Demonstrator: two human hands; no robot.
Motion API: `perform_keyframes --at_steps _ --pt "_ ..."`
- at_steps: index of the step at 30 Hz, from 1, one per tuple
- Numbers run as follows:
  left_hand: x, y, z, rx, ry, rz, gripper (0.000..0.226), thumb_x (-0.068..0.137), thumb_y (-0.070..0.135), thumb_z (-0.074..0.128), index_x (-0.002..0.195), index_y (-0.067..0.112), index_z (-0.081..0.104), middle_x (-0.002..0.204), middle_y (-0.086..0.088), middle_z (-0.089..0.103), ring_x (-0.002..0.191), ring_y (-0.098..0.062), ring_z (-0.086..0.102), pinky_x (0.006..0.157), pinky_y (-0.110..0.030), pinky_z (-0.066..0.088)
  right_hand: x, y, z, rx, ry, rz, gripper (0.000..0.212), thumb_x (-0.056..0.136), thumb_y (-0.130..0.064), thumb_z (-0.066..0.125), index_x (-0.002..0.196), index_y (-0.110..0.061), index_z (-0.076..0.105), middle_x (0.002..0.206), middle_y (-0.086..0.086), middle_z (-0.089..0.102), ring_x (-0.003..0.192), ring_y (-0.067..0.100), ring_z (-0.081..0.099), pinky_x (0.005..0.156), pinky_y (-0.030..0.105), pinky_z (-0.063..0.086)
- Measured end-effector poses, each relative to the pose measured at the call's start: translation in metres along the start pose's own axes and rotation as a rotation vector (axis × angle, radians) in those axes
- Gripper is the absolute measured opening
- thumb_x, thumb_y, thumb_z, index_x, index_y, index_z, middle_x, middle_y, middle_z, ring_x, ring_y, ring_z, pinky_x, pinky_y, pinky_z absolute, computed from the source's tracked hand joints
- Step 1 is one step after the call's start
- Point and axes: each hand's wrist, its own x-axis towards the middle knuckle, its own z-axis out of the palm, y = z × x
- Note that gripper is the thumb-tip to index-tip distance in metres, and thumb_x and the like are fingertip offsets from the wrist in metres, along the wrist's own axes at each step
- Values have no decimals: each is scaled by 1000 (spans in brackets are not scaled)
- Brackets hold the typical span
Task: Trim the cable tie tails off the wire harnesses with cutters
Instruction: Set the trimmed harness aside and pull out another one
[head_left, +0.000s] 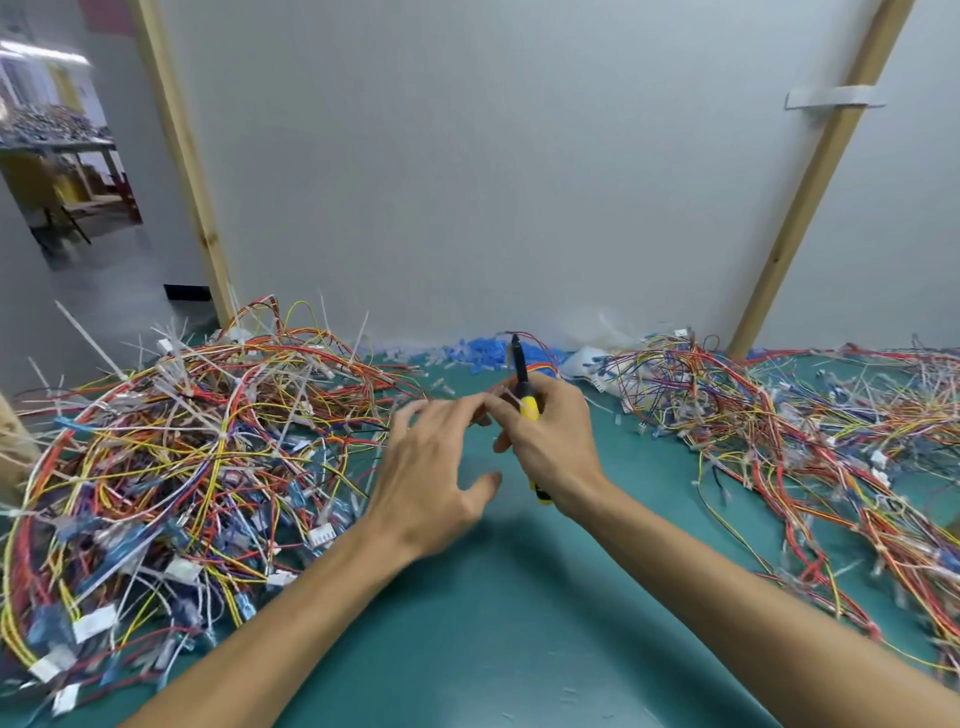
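My right hand (553, 439) grips yellow-and-black cutters (528, 402), whose black tip points up and away; one handle end sticks out below my wrist. A thin wire harness (540, 349) with red and yellow wires hangs by the tip, and the fingers of the same hand seem to pinch it. My left hand (436, 478) hovers just left of it with fingers spread and relaxed, its fingertips close to the right hand and holding nothing. A large heap of harnesses with long white cable tie tails (171, 447) lies to the left.
A second spread of harnesses (810, 436) covers the right side of the green mat (498, 613). Blue and white offcuts (478, 353) lie along the white back wall. Wooden posts (810, 187) lean at both sides. Small white clippings dot the mat.
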Motion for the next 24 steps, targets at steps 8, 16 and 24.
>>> perform_keyframes --at_steps 8,16,24 --pt "-8 -35 -21 348 8 -45 70 76 45 65 139 14 58 132 -4 66 124 -26 59 113 -41 38 43 21 -28 101 264 116 17 97 -7 62 87 -18 53 59 1 61 45 19 63 54 36 51" --pt "-6 -50 -26 400 126 -126 81 85 66 63 141 9 52 134 -8 60 125 -30 53 115 -45 36 92 15 -62 292 532 123 22 90 4 55 83 -17 51 63 4 51 53 23 53 54 35 50" --pt "-7 -55 -27 445 251 -165 38 87 23 74 122 10 65 116 -7 65 109 -32 60 94 -44 46 111 13 -64 350 592 153 21 90 7 53 91 -14 48 61 -2 45 40 12 42 41 26 36"
